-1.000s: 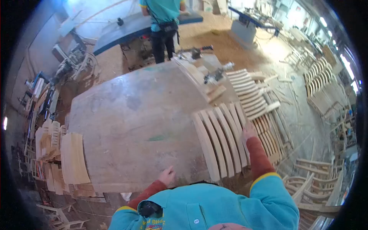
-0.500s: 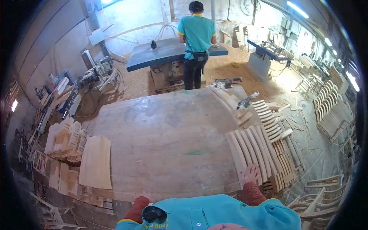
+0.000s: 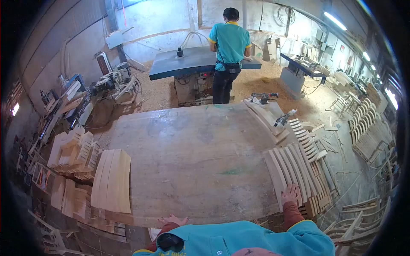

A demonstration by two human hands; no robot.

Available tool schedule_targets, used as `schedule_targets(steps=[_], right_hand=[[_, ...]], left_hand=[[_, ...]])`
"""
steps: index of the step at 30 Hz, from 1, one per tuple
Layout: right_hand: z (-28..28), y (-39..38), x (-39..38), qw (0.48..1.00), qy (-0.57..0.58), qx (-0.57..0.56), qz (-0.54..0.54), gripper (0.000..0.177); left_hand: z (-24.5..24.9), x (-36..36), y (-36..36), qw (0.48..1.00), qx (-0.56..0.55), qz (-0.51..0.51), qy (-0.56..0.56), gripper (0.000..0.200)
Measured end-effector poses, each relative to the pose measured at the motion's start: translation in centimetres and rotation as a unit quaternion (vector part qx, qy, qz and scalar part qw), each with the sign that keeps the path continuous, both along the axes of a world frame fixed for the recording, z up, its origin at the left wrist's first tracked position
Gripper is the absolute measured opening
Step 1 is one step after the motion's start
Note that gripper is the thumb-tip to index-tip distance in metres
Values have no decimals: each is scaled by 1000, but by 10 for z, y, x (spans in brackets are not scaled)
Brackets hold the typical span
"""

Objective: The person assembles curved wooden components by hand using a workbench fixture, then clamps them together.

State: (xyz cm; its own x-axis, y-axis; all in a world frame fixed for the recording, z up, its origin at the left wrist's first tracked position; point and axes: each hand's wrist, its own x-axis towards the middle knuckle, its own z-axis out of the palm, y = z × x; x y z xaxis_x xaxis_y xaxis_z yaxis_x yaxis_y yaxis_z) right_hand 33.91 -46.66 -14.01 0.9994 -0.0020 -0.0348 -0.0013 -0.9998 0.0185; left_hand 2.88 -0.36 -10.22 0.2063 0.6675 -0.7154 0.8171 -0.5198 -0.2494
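Observation:
My right hand (image 3: pixel 291 195) lies with fingers stretched out over the near ends of several curved wooden slats (image 3: pixel 287 167), which sit side by side at the right of the worktable (image 3: pixel 192 158). My left hand (image 3: pixel 174 220) is at the table's near edge, fingers spread, with nothing visible in it. Part of that hand is hidden by the turquoise shirt. To its left, a group of wide, slightly curved boards (image 3: pixel 111 181) lies close together on the tabletop.
Stacked wooden pieces (image 3: pixel 73 149) stand beyond the left edge. Two hand tools, one a silvery power tool (image 3: pixel 285 117), lie at the far right corner. A co-worker (image 3: pixel 230 47) stands at a blue machine table (image 3: pixel 185 64). Curved wooden frames (image 3: pixel 354 222) are at right.
The view has shifted, so the table sits slightly further right in it. My left hand shows more, its fingers now spread at the table edge. My right hand stays on the slats.

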Motion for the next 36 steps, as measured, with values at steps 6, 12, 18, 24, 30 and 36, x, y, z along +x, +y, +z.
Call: schedule_targets(steps=[6,12,18,24,30,36], right_hand=[[0,0,-2,998,-51,-28,-13,72],[1,4,-5,999,-49,-11,-8,71],[27,11,-9,999,-11,-25,-21,72],[23,9,-8,999,-28,-17,-9,73],[26,12,-12,999,-36,-26,-6,73],[14,7,-9,997,-79,-26,5,72]], left_hand=[[3,-3,-10,1000,24,-16,-2,99],[-19,-8,3,1000,21,18,13,96],[-32,-1,8,999,17,41,18,93],[-43,1,11,998,14,58,20,90],[-55,-1,17,997,13,75,16,88],[-67,-1,17,996,5,93,8,86]])
